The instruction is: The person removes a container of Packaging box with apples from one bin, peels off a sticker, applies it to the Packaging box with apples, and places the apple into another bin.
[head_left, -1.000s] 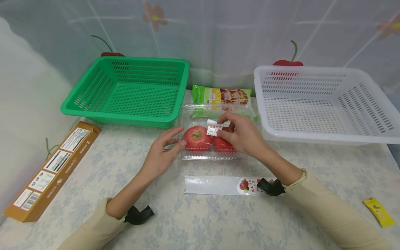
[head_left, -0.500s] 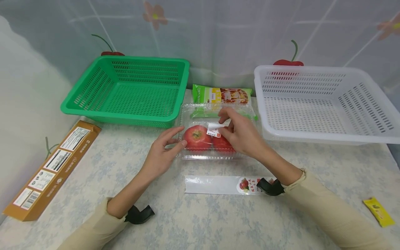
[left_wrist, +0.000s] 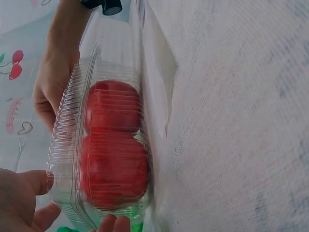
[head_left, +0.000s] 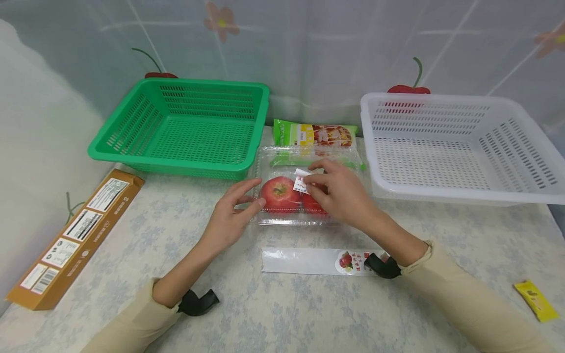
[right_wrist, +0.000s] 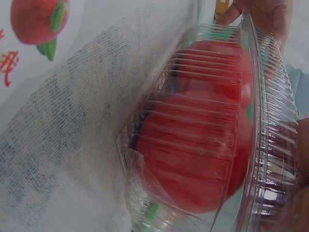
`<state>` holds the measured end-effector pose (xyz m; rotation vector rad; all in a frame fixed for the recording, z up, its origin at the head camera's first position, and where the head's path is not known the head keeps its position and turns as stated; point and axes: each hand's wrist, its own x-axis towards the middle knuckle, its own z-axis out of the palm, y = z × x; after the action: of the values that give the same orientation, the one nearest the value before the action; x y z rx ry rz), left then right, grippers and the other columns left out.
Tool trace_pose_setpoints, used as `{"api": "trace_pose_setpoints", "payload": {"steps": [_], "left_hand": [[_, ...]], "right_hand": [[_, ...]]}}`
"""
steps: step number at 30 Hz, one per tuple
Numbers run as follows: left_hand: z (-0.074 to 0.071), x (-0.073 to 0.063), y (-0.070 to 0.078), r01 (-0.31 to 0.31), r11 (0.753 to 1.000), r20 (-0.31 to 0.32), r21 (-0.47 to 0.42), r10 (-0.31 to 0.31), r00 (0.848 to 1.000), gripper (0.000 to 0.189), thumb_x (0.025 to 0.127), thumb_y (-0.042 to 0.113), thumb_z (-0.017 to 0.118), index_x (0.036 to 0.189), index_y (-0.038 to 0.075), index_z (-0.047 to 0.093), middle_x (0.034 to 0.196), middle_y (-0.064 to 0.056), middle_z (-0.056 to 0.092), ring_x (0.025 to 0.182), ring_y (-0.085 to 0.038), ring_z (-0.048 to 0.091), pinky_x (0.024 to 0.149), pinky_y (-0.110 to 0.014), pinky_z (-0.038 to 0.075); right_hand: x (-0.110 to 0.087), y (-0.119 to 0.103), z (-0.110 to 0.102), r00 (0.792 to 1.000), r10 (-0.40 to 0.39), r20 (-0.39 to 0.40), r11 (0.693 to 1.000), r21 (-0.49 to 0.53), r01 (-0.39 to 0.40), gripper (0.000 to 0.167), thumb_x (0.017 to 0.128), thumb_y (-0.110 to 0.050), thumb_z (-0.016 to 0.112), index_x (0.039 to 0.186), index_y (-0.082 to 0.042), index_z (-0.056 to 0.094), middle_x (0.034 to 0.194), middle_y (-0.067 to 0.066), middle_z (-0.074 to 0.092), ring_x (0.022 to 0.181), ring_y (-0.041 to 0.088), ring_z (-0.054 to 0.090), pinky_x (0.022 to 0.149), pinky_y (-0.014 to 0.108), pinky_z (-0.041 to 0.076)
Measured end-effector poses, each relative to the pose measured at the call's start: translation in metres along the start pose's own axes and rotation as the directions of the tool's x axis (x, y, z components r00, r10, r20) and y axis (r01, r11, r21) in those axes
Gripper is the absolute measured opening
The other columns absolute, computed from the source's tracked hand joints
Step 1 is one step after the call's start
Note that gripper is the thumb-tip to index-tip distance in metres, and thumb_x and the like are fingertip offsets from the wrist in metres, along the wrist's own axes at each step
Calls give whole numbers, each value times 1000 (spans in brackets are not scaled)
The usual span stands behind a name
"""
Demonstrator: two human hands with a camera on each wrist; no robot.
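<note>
Head view: clear plastic container (head_left: 287, 221) flat on the worktop (head_left: 309, 309), lid down over two red apples (head_left: 279, 193), just in front of a green snack bag (head_left: 289, 132). Looks thin-walled and springy, likely to flex under a hard squeeze, and slick on the smooth top. Probably light in the shell, with most of the weight in the apples, apt to roll if tipped. Best to take hold low at both short sides, below the rim, and keep level; only gentle pressure on the middle of the lid. As for the small label (head_left: 300, 184) above the apples: soft, almost weightless, probably tacky underneath and easy to crease, so better held by one edge.

Left hand (head_left: 226, 218) at the container's left side, thumb and fingers apart and relaxed, touching without clamping. Right hand (head_left: 346, 193) over the label, fingers together, pinched on its right edge, top edge curled up white. Hard to tell, behind those fingers, any firm contact between label and lid.

Compared with half a second ago: right fingers further left over the label, less of its right part in sight, curled flap showing smaller. Otherwise unchanged: left hand in place, backing strip (head_left: 300, 261) lying in front.
</note>
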<state>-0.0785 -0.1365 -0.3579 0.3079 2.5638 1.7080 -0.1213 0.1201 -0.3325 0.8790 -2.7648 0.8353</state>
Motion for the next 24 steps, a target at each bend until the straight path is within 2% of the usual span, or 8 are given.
{"api": "trace_pose_setpoints", "payload": {"steps": [3, 9, 13, 18, 24], "left_hand": [[0, 0, 0, 1, 1000, 1, 0, -1, 1000, 48, 96, 21, 66, 142, 14, 54, 146, -6, 45, 114, -30, 59, 82, -47, 54], [0, 1, 0, -9, 1000, 2, 2, 9, 1000, 47, 96, 19, 67, 142, 13, 55, 145, -7, 46, 113, -29, 59, 88, -47, 52], [0, 1, 1, -5, 1000, 4, 6, 4, 1000, 47, 96, 20, 67, 141, 13, 55, 145, -8, 45, 113, -29, 59, 89, -47, 52], [0, 1, 1, 7, 1000, 3, 7, -7, 1000, 47, 96, 20, 67, 141, 14, 55, 145, -7, 45, 114, -29, 58, 88, -48, 52], [1, 2, 0, 1, 1000, -3, 1, -1, 1000, 47, 95, 18, 67, 141, 14, 55, 144, -8, 46, 112, -29, 59, 89, -47, 52]], "right_hand": [[0, 0, 0, 1000, -12, 13, 998, -53, 13, 26, 91, -14, 70, 116, -6, 74, 136, 15, 56, 125, 35, 45, 102, 50, 37], [2, 3, 0, 999, -40, 33, 995, -92, 43, 32, 92, -14, 71, 123, -8, 71, 147, 20, 46, 140, 38, 28, 111, 57, 23], [3, 0, 0, 996, 22, 83, 991, -130, -11, 37, 95, -22, 68, 131, -13, 66, 154, 20, 35, 144, 41, 19, 112, 61, 20], [4, -5, 1, 988, 100, 116, 971, -226, -71, 49, 97, -38, 62, 141, -18, 57, 159, 18, 26, 147, 44, 8, 114, 60, 12], [6, -6, 4, 980, 146, 132, 944, -315, -98, 62, 96, -53, 55, 148, -19, 49, 160, 19, 20, 147, 43, 4, 115, 58, 10]]}}
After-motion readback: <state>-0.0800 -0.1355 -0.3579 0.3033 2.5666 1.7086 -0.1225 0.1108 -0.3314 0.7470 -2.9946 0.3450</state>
